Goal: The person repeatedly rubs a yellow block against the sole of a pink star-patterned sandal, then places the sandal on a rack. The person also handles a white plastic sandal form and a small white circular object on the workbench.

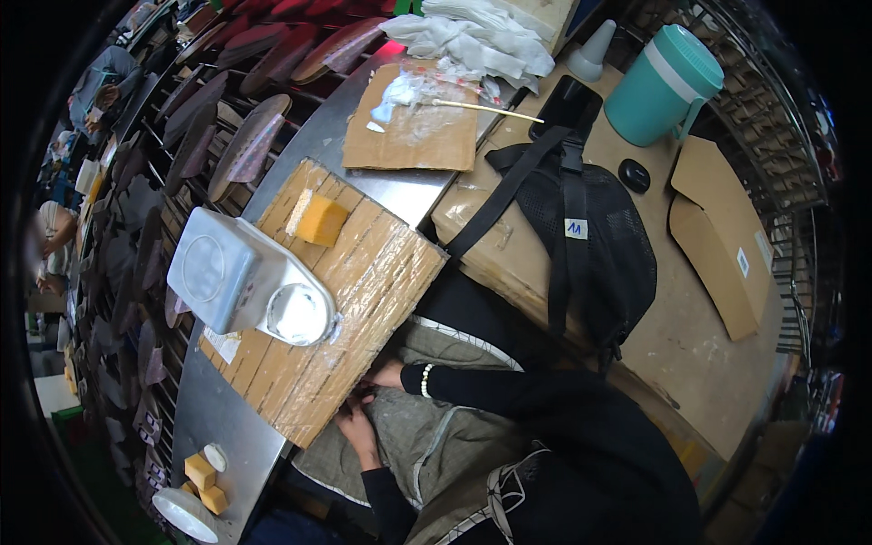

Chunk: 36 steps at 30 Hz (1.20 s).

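Note:
My left hand and my right hand, which wears a white bead bracelet, meet low over my grey-brown apron. Both have bent fingers, drawn together just beside the near edge of a tape-covered cardboard board. What they hold, if anything, is too small and dark to make out. On the board stand a clear plastic container with a white rounded end and an orange sponge block with a whitish side.
A paint-smeared cardboard sheet carries a thin stick; white cloths lie behind. Rightward are a black bag, teal jug, phone and folded cardboard. Small sponges sit lower left; racks of discs stand beyond.

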Available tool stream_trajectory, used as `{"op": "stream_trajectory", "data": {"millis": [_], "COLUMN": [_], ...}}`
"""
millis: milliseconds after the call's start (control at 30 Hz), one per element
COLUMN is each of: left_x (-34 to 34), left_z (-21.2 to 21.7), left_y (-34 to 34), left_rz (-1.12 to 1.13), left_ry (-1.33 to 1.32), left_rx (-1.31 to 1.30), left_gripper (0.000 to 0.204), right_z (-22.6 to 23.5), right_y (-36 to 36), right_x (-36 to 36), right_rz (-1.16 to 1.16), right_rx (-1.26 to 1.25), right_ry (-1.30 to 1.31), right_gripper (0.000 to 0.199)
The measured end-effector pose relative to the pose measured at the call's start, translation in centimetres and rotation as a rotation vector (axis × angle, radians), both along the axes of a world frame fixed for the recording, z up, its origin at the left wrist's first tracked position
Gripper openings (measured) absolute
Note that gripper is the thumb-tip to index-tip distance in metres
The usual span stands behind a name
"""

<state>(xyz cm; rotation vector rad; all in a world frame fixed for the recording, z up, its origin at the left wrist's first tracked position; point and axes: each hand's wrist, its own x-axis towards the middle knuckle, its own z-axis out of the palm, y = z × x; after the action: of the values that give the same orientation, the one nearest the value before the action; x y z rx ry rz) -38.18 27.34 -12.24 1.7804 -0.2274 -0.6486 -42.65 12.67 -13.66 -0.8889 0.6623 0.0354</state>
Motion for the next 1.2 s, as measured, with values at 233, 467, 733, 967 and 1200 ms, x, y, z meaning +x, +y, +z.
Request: {"op": "stream_trajectory", "data": {"millis": [233, 467, 733, 967, 1200], "left_x": [0.1, -0.3, -0.8, -2.5, 2.9], "left_z": [0.7, 0.6, -0.2, 10.3, 22.8], "left_y": [-0.2, 0.0, 0.5, -1.0, -6.6], "left_rz": [-0.063, -0.052, 0.016, -0.751, -0.243], "left_ry": [-0.041, -0.065, -0.155, -0.582, -0.657], "left_rx": [0.170, 0.146, 0.188, 0.353, 0.001], "left_gripper": [0.032, 0.029, 0.026, 0.014, 0.014], "right_z": [0.4, -1.1, -2.8, -3.1, 0.5], "right_y": [-0.6, -0.1, 0.5, 0.0, -0.6], "right_x": [-0.5, -0.2, -0.2, 0.0, -0.6], "right_rz": [0.077, 0.122, 0.130, 0.364, 0.344], "right_rx": [-0.144, -0.120, -0.268, -0.562, -0.265], "right_ry": [-0.006, -0.018, -0.050, 0.015, 0.028], "right_gripper": [0.033, 0.024, 0.039, 0.088, 0.017]}}
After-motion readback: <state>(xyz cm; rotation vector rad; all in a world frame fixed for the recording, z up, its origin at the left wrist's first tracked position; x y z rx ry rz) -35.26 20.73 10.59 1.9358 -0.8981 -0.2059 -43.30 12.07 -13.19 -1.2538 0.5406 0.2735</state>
